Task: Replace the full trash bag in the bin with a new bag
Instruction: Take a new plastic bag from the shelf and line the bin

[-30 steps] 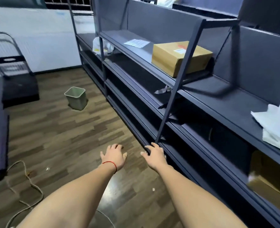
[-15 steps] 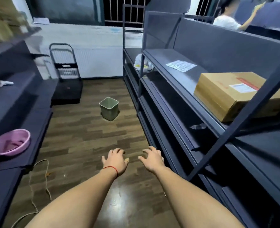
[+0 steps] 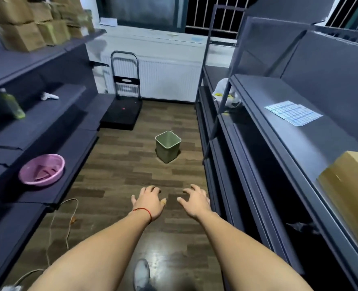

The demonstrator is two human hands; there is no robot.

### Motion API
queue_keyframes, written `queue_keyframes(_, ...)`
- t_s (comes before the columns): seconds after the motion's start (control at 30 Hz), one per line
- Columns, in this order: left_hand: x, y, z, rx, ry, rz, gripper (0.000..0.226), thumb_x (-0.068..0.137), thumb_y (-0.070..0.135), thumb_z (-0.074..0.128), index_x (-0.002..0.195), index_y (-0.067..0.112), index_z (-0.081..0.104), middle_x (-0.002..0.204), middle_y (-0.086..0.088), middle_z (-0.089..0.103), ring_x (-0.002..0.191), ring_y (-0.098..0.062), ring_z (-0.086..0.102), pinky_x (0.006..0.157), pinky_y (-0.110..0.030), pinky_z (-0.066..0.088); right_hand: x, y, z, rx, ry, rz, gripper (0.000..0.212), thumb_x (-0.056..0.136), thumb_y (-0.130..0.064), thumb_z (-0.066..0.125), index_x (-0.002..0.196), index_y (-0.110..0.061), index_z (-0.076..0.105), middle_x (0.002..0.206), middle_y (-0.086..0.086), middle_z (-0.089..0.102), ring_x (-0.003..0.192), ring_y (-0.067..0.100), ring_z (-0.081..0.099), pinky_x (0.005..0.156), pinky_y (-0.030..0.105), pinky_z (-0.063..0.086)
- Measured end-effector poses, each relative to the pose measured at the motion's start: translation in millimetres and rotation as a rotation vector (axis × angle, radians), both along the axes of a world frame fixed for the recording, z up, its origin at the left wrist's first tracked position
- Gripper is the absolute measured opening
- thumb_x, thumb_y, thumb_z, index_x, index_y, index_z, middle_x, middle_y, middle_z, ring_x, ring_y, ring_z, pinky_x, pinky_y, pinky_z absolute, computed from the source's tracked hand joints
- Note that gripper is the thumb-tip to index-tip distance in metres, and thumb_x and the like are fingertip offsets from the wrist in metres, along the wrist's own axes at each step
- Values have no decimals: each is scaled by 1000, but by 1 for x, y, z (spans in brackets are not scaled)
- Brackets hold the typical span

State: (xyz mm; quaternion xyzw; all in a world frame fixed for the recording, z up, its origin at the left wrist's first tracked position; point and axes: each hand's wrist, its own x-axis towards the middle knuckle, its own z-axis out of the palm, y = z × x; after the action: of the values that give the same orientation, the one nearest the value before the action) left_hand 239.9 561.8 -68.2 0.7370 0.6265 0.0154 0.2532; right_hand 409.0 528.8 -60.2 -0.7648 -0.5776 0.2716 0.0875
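Note:
A small square green bin stands on the wooden floor in the aisle, a few steps ahead. Its inside looks bare, with no bag that I can see. My left hand, with a red string at the wrist, is stretched forward palm down, fingers spread and holding nothing. Beside it my right hand is also out in front, fingers apart and holding nothing. Both hands are well short of the bin. A white plastic bag lies on the right-hand shelf further back.
Dark shelving lines both sides of the aisle. A pink basin and a green bottle sit on the left shelves. A folding hand cart stands by the radiator. A cord trails on the floor; a cardboard box is at right.
My view has swung left and up, from the right-hand shelves to straight down the aisle. The bin now sits centred ahead. My hands stay out in front, holding nothing.

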Motion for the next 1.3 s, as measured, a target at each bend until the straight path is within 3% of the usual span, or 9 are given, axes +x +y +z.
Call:
queue_keyframes(0.6,16,331,3,13,3,-39,47,90,47,46,133,29,44,150,5,34,140,-21,25,112,-59,22,15,321,-1,13,29,-96,53,90,-49,52,138,-26,49,158,-3,26,143,23,25,118,39,22)
queue_keyframes(1.3,138,620,7,16,2,-16,51,90,43,47,138,26,40,153,3,29,144,-22,19,115,-58,17,124,626,-23,-25,64,-44,52,88,-46,56,137,-26,51,157,-1,29,142,24,27,118,41,23)
